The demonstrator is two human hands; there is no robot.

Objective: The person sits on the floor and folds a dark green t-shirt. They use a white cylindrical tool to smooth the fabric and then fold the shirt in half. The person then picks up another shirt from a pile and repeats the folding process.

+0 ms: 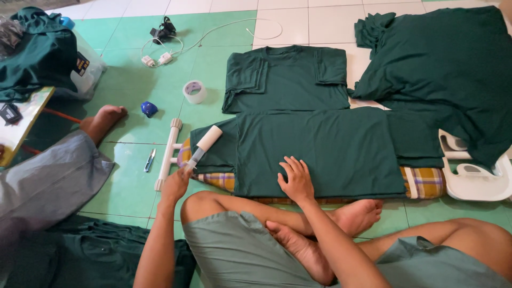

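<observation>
I sit cross-legged on the floor before a low ironing board (426,182) with a plaid cover. A dark green T-shirt (325,149) lies spread flat across it. My right hand (296,178) rests palm down on the shirt's near edge, fingers apart. My left hand (175,184) grips the handle of a white lint roller (205,144), whose head hovers at the shirt's left sleeve. A folded green T-shirt (285,77) lies just beyond the board.
A heap of green shirts (442,69) sits at the far right, more green cloth (37,53) on a box at far left. Tape roll (194,92), blue object (149,109), small cutter (150,160), cable and charger (160,53) lie on the floor. Another person's leg and foot (101,121) are at left.
</observation>
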